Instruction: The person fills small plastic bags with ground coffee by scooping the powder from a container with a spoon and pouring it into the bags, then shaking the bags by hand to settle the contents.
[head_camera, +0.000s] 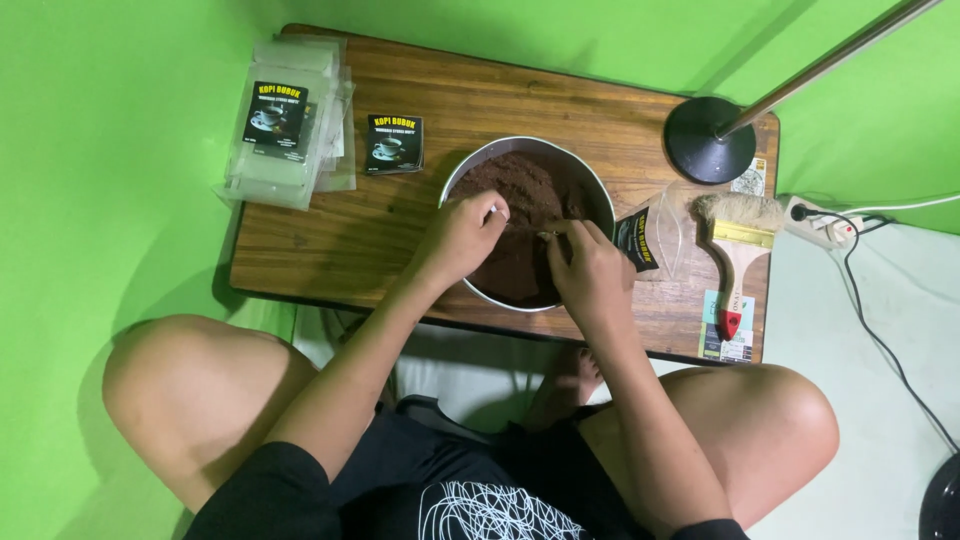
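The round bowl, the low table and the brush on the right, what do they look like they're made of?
The bowl looks like metal: thin grey rim with a dull shine. The table looks like varnished wood, brown with visible grain running along it. The brush seems to have a pale wooden handle with a red tip, a yellowish band, probably metal, and light bristles; whether these are natural or synthetic cannot be told.

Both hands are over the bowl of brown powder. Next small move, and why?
Probably dip the right hand down so the small scoop it seems to pinch takes up brown powder. Both hands are over the metal bowl, left hand at the powder, and a clear pouch lies just right of the bowl.
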